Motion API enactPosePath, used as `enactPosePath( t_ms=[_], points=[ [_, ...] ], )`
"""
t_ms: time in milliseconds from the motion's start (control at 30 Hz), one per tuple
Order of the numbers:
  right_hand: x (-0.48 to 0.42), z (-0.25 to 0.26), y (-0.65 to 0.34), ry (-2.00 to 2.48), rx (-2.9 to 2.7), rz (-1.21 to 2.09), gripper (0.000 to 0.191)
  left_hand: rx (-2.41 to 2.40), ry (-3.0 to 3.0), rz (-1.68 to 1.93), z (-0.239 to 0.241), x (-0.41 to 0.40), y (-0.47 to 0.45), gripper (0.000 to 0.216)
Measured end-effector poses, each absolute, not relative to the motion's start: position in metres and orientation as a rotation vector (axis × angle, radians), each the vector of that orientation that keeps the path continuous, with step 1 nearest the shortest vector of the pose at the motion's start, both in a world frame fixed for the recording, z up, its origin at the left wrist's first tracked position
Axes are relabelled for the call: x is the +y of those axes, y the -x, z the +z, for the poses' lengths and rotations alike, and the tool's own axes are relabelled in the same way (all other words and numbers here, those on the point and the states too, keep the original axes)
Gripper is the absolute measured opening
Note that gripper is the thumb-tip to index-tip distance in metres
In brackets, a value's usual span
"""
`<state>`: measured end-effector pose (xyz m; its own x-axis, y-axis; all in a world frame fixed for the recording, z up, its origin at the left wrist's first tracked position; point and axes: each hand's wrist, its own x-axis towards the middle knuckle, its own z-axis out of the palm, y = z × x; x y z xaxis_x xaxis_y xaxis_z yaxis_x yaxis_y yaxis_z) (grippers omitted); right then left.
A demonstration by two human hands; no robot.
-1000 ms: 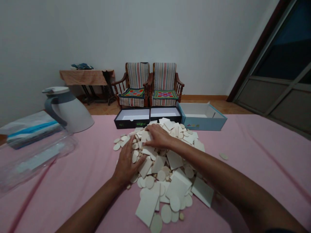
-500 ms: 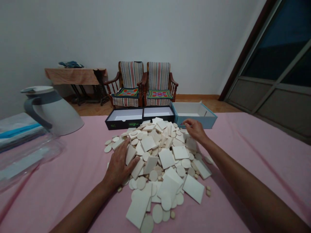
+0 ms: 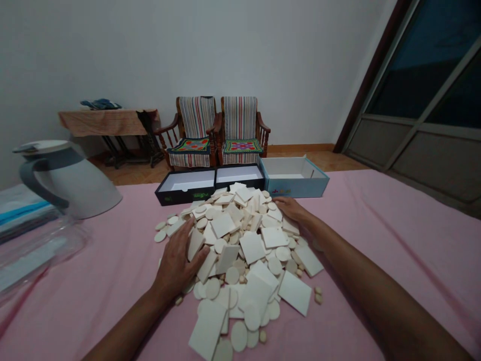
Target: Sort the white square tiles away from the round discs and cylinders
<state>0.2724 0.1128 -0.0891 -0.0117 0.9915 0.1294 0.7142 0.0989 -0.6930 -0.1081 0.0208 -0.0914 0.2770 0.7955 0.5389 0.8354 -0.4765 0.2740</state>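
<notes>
A heap of pale flat pieces (image 3: 240, 245), squares, rectangles and discs, lies on the pink cloth (image 3: 112, 271). My left hand (image 3: 176, 260) lies flat on the heap's left side, fingers stretched out over several pieces. My right hand (image 3: 291, 208) rests on the heap's far right edge, fingers spread and lowered onto the pieces, just in front of the light blue box (image 3: 295, 176). Nothing is gripped in either hand.
Two black open boxes (image 3: 188, 186) (image 3: 240, 175) stand behind the heap, left of the blue box. A white jug (image 3: 63, 178) and a clear plastic container (image 3: 37, 250) stand at the left. Two striped chairs (image 3: 218, 130) and a small table (image 3: 105, 123) are by the wall.
My right hand went from the heap's middle top to its far right edge by the blue box, and the pile spread flatter. The left hand stayed on the left side.
</notes>
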Motion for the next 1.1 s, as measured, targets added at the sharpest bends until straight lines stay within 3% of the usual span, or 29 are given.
enactPosePath(
  t_ms=[200,367,533,933,1100],
  points=[
    [0.091,-0.072,-0.301,1.566,-1.695,0.670,0.035,-1.546,2.466,-0.986,-0.090,0.021,0.108,0.069],
    [0.051,-0.058,-0.343,1.948,-1.934,0.421,0.023,-1.531,2.465,-0.986,-0.090,0.021,0.108,0.070],
    [0.004,-0.059,-0.357,2.214,-2.103,0.422,0.038,-1.554,2.453,-0.981,-0.091,0.022,0.109,0.070],
    [-0.015,-0.058,-0.336,2.067,-2.204,0.592,0.006,-1.569,2.457,-0.976,-0.092,0.022,0.109,0.071],
    [-0.019,-0.067,-0.353,2.185,-2.071,0.512,0.020,-1.488,2.409,-1.034,-0.086,0.015,0.106,0.069]
  ],
)
